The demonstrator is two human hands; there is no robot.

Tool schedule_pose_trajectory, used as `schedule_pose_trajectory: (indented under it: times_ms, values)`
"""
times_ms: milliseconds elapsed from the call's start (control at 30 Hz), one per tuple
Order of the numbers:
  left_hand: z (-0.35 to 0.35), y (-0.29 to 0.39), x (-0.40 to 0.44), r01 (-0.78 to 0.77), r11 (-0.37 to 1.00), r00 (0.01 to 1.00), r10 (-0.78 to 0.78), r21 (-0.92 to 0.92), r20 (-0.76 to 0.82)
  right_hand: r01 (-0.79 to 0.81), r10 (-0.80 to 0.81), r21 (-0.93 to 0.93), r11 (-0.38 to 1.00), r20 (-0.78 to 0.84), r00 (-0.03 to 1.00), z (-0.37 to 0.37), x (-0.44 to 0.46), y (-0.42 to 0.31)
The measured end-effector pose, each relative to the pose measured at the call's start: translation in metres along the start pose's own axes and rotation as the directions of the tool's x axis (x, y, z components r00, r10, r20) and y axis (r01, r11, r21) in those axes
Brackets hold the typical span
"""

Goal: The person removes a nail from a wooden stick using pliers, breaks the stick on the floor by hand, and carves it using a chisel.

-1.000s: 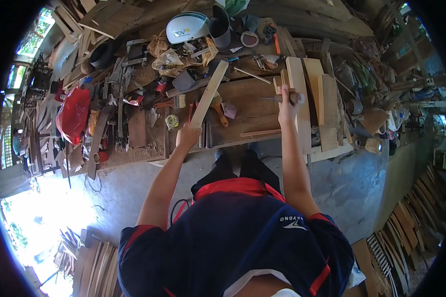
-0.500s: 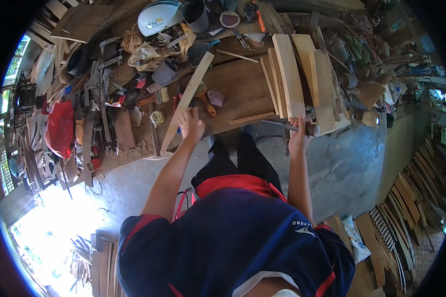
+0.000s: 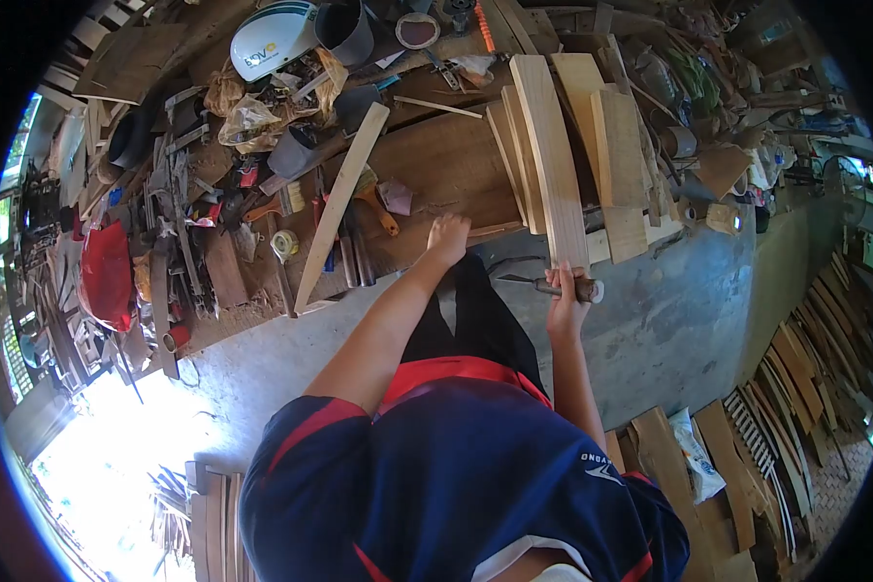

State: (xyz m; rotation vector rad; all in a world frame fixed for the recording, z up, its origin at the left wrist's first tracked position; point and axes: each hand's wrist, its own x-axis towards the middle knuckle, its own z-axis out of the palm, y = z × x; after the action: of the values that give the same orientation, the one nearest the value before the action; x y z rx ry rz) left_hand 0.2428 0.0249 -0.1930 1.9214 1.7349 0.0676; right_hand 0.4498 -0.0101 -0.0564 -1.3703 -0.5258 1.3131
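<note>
In the head view, my right hand (image 3: 566, 289) is closed around the wooden handle of a metal tool (image 3: 521, 277) whose dark shaft points left; its exact kind is unclear. The handle's pale butt sticks out on the right. My fingers meet the near end of a long pale plank (image 3: 547, 145), and I cannot tell whether they grip it too. My left hand (image 3: 449, 239) is at the bench's front edge with curled fingers. A thin wooden strip (image 3: 500, 231) lies just right of it, and whether the hand holds anything is hidden.
The cluttered wooden bench (image 3: 436, 160) carries a leaning pale board (image 3: 342, 207), a brush (image 3: 374, 202), a tape roll (image 3: 284, 243) and a helmet (image 3: 274, 39). More planks (image 3: 619, 155) stand right of the long one. Boards (image 3: 723, 475) lie at the lower right on the grey floor (image 3: 650, 320).
My left hand has left the leaning board and moved right along the bench edge. My right hand has come nearer my body with the tool. The view has shifted slightly.
</note>
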Motion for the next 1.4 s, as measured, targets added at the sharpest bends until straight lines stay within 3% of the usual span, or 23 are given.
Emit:
schedule_pose_trajectory:
  times_ms: [67,100,133,200,267,300,500,600,700,767,900,1033,1100,1333,1400]
  values:
    - [-0.003,-0.007,0.004,0.036,0.999,0.996,-0.035,-0.004,0.080,-0.008,0.006,0.050,0.999,0.028,1.000,0.000,0.000,-0.001]
    - [-0.006,-0.012,0.004,0.172,0.946,0.983,-0.148,-0.274,0.105,-0.009,0.008,0.050,0.999,0.028,1.000,0.001,0.002,-0.002]
    - [-0.003,-0.020,0.004,0.295,0.804,0.956,-0.248,-0.517,0.159,-0.033,0.032,0.053,0.998,0.006,0.999,0.002,0.003,-0.002]
    - [0.008,-0.039,0.010,0.295,0.770,0.955,-0.242,-0.566,0.170,-0.062,0.063,0.057,0.996,-0.007,0.998,0.007,0.005,-0.004]
    - [-0.002,-0.046,0.012,0.330,0.433,0.941,-0.222,-0.839,0.255,-0.050,0.051,0.044,0.998,-0.006,0.999,0.014,0.006,-0.007]
    - [-0.007,-0.048,0.012,0.332,0.314,0.940,-0.187,-0.890,0.285,-0.054,0.054,0.046,0.997,0.000,0.999,0.015,0.008,-0.006]
    - [-0.055,-0.044,-0.003,0.114,0.208,0.993,-0.058,-0.971,0.104,0.006,-0.011,0.067,0.998,0.075,0.997,0.023,0.019,-0.005]
    - [-0.097,-0.027,-0.020,0.106,0.194,0.994,-0.034,-0.975,0.101,-0.018,0.010,0.054,0.998,0.140,0.990,0.035,0.023,-0.006]
    - [-0.136,-0.010,-0.040,0.057,0.170,0.998,0.009,-0.984,0.059,0.017,-0.004,-0.057,0.998,0.220,0.975,0.057,0.024,-0.015]
    - [-0.152,-0.004,-0.050,0.004,0.166,1.000,0.023,-0.986,0.008,-0.008,0.102,-0.264,0.965,0.346,0.933,0.069,0.026,-0.018]
    - [-0.185,0.009,-0.069,-0.106,0.124,0.994,0.048,-0.987,-0.101,0.043,0.111,-0.269,0.962,0.534,0.838,0.091,0.021,-0.014]
    - [-0.203,0.012,-0.079,-0.140,0.109,0.989,0.059,-0.984,-0.134,-0.046,0.281,-0.388,0.921,0.577,0.767,0.101,0.001,-0.026]
    - [-0.208,0.012,-0.082,-0.160,0.055,0.985,0.082,-0.986,-0.155,-0.038,0.268,-0.364,0.931,0.607,0.748,0.103,-0.007,-0.027]
    - [-0.213,0.013,-0.090,-0.189,0.112,0.979,0.097,-0.976,-0.179,0.121,0.180,-0.422,0.898,0.606,0.775,0.113,-0.032,-0.035]
    - [-0.212,0.014,-0.091,-0.189,0.080,0.981,0.063,-0.979,-0.184,0.078,0.214,-0.427,0.901,0.593,0.777,0.112,-0.030,-0.035]
